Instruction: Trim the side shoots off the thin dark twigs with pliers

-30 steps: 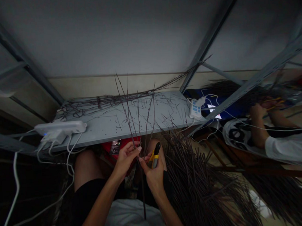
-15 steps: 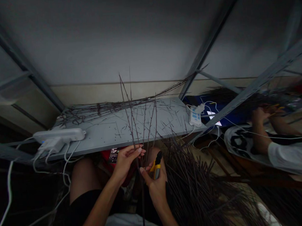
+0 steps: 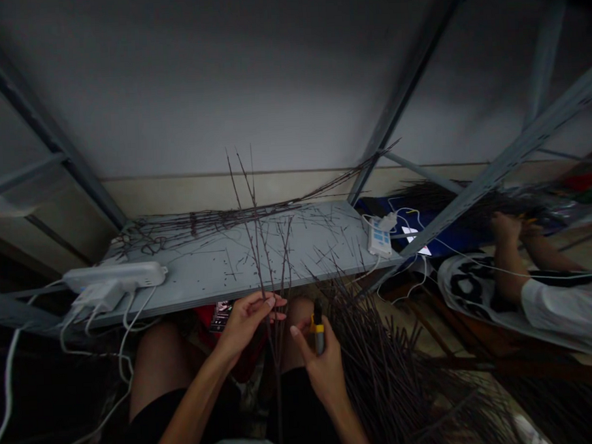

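Both forearms [image 3: 200,390] reach forward. The left hand [image 3: 251,317], near the shelf's [image 3: 200,278] front edge, pinches thumb to fingers; the right hand [image 3: 327,359], closer in, is curled, its thumb extended.

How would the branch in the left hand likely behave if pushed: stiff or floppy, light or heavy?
The branch is probably light for its size, being slim and held by the left hand alone. Its thin shoots look fairly stiff yet springy, since they stand nearly straight above that hand. It might snag, as the shoots spread apart.
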Available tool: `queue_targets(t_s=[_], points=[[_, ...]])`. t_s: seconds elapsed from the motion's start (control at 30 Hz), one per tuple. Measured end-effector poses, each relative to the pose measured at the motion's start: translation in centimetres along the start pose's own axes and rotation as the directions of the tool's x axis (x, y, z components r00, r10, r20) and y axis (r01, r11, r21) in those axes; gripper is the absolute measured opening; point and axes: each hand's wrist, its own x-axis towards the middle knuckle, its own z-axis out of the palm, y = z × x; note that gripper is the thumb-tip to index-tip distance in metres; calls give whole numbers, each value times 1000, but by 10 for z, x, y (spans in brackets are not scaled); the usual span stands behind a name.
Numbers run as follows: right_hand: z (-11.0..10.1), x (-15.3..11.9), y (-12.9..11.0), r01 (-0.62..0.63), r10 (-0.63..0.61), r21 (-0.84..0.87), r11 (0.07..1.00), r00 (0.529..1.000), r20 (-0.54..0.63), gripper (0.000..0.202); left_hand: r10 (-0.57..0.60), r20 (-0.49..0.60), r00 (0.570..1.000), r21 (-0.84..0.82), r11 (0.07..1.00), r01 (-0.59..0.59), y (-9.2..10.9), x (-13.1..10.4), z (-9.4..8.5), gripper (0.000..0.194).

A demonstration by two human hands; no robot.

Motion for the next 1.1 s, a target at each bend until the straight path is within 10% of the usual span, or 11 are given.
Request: queue_targets(t_s=[0.33, 0.53, 0.8, 1.1], points=[[-8, 59, -44, 250, -219, -134, 959, 953, 210, 18, 60, 47, 997, -28, 998, -59, 1, 3, 9, 28], [-24, 109, -62, 660, -462, -484, 575, 750, 473, 25, 76, 92, 993, 37, 996, -80, 12, 0, 12, 27], [-36, 143, -85, 852, -418, -490, 184, 519, 745, 42, 80, 120, 990, 88, 992, -91, 22, -7, 13, 26], [-35, 151, -77, 875, -419, -483, 36, 452, 787, 23, 108, 128, 986, 88, 989, -119, 20, -5, 16, 29]])
